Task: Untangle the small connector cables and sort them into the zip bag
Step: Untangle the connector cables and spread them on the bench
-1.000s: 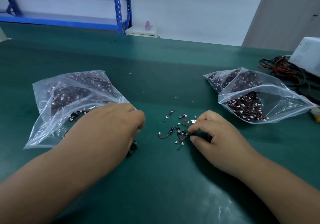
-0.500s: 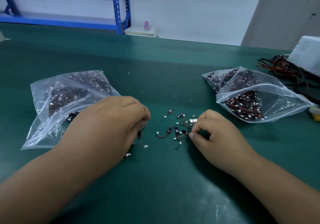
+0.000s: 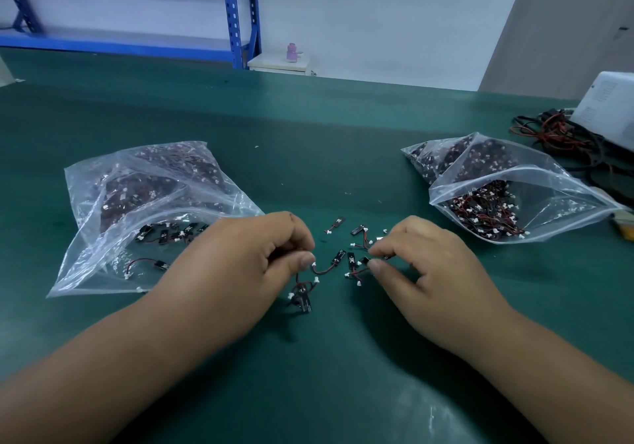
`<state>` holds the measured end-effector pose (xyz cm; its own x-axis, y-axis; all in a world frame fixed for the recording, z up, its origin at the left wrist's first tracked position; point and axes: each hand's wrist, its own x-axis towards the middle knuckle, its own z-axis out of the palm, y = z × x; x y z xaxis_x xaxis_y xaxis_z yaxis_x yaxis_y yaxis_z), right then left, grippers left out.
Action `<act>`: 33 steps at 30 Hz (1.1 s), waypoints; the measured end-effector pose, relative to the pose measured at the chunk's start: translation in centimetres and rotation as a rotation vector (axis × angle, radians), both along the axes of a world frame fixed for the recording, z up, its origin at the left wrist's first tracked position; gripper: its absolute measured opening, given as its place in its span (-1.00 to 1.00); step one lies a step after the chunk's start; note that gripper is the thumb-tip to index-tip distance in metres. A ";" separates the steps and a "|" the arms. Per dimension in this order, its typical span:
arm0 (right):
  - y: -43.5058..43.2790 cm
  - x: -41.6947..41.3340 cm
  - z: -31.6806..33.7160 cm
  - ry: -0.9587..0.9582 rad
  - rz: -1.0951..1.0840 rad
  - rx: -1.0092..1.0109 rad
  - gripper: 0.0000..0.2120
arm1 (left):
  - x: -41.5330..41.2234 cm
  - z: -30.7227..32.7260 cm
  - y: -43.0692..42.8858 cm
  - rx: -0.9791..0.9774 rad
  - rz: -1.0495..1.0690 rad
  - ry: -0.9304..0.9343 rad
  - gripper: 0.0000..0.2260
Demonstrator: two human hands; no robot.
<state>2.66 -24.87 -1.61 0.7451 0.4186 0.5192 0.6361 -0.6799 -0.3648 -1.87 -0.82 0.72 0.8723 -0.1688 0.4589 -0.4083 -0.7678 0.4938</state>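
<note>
Both hands are working close together low over a green table. The left hand is curling its fingers, and its thumb and forefinger are pinching a clump of small black-and-red cables that is hanging below the fingertips. Whether the clump is touching the table cannot be told. The right hand is pinching one cable between thumb and forefinger, with its other fingers loosely bent.

A few loose cables, each a short red-and-black wire with a black piece and white plug ends, are lying scattered on the table between the two hands and just beyond them.

To the left, partly under the left wrist, a clear left bag is lying flat. A dark mass of cables is filling its far end, and several separate ones are sitting near its mouth. To the right, well apart from it, a clear right bag is gaping open toward the hands, with a tangled heap of cables inside.

At the far right edge, thicker wires are lying beside a white box. Blue shelving is standing behind the table.
</note>
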 end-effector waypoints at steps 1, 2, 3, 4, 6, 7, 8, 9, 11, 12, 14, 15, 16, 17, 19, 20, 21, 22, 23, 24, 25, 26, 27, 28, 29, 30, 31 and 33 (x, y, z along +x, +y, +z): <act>0.3 -0.4 0.1 -0.033 0.038 -0.013 -0.84 | 0.0 -0.2 -0.2 -0.039 -0.014 0.012 -0.90; 0.7 -0.9 0.2 -0.051 0.069 -0.027 -0.76 | 0.1 -0.4 -0.3 -0.079 -0.025 0.020 -0.88; 1.1 -1.4 0.3 -0.062 0.094 -0.039 -0.69 | 0.1 -0.6 -0.5 -0.115 -0.036 0.028 -0.87; 1.6 -1.9 0.3 -0.058 0.112 -0.051 -0.64 | 0.0 -0.7 -0.7 -0.144 -0.049 0.036 -0.87; 2.6 -2.6 0.2 -0.033 0.112 -0.057 -0.61 | 0.0 -0.8 -1.0 -0.210 -0.090 0.059 -0.93; 2.9 -2.7 0.1 -0.021 0.107 -0.053 -0.64 | -0.1 -0.9 -1.2 -0.255 -0.115 0.074 -0.94; 3.2 -2.7 0.1 -0.007 0.108 -0.041 -0.69 | -0.2 -0.9 -1.4 -0.300 -0.142 0.093 -0.95; 3.3 -2.7 0.0 0.002 0.118 -0.023 -0.75 | -0.3 -1.0 -1.5 -0.340 -0.168 0.113 -0.94; 3.3 -2.6 -0.1 0.032 0.156 0.024 -0.85 | -0.3 -1.2 -1.7 -0.400 -0.209 0.151 -0.94; 3.3 -2.5 -0.2 0.049 0.174 0.049 -0.88 | -0.3 -1.3 -1.8 -0.424 -0.220 0.165 -0.94; 3.1 -2.2 -0.4 0.075 0.192 0.086 -0.90 | -0.2 -1.6 -1.8 -0.457 -0.228 0.183 -0.93; 3.1 -2.2 -0.4 0.083 0.196 0.096 -0.90 | -0.1 -1.6 -1.9 -0.467 -0.230 0.190 -0.93; 3.0 -2.1 -0.5 0.088 0.200 0.100 -0.90 | 0.0 -1.7 -1.9 -0.476 -0.232 0.197 -0.93; 3.0 -2.1 -0.5 0.088 0.203 0.098 -0.89 | 0.0 -1.7 -2.0 -0.481 -0.232 0.202 -0.92; 3.0 -2.2 -0.5 0.069 0.201 0.082 -0.88 | 0.0 -1.7 -2.0 -0.463 -0.228 0.194 -0.91; 3.0 -2.2 -0.6 0.059 0.203 0.081 -0.87 | 0.0 -1.7 -1.9 -0.439 -0.223 0.188 -0.90; 3.0 -2.2 -0.6 0.054 0.208 0.091 -0.87 | 0.0 -1.7 -1.9 -0.412 -0.219 0.191 -0.88; 3.0 -2.2 -0.6 0.052 0.215 0.114 -0.87 | 0.0 -1.7 -1.8 -0.383 -0.218 0.207 -0.86; 2.9 -2.2 -0.6 0.054 0.219 0.146 -0.87 | 0.0 -1.6 -1.7 -0.349 -0.226 0.232 -0.83; 2.9 -2.1 -0.6 0.061 0.218 0.182 -0.87 | 0.0 -1.6 -1.6 -0.306 -0.243 0.256 -0.81; 2.8 -2.0 -0.6 0.074 0.211 0.217 -0.87 | 0.0 -1.7 -1.6 -0.259 -0.261 0.273 -0.79; 2.7 -1.9 -0.6 0.089 0.199 0.245 -0.88 | 0.0 -1.7 -1.6 -0.214 -0.273 0.281 -0.77; 2.6 -1.9 -0.6 0.102 0.186 0.265 -0.88 | 0.0 -1.7 -1.7 -0.181 -0.272 0.278 -0.76; 2.6 -1.8 -0.7 0.110 0.178 0.277 -0.88 | -0.1 -1.7 -1.8 -0.165 -0.259 0.266 -0.76; 2.6 -1.8 -0.7 0.115 0.175 0.283 -0.88 | -0.1 -1.7 -1.8 -0.168 -0.242 0.253 -0.78; 2.6 -1.8 -0.7 0.116 0.173 0.283 -0.88 | -0.1 -1.7 -1.8 -0.182 -0.225 0.241 -0.82; 2.6 -1.8 -0.7 0.114 0.172 0.278 -0.89 | 0.0 -1.7 -1.8 -0.198 -0.210 0.231 -0.85; 2.5 -1.7 -0.8 0.102 0.161 0.250 -0.91 | 0.1 -1.5 -1.8 -0.202 -0.185 0.215 -0.88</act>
<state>0.97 -22.37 -2.42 0.7333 0.4043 0.5466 0.6797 -0.4550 -0.5753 -1.76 -2.63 -0.80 0.9157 -0.2580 0.3080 -0.4017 -0.5686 0.7179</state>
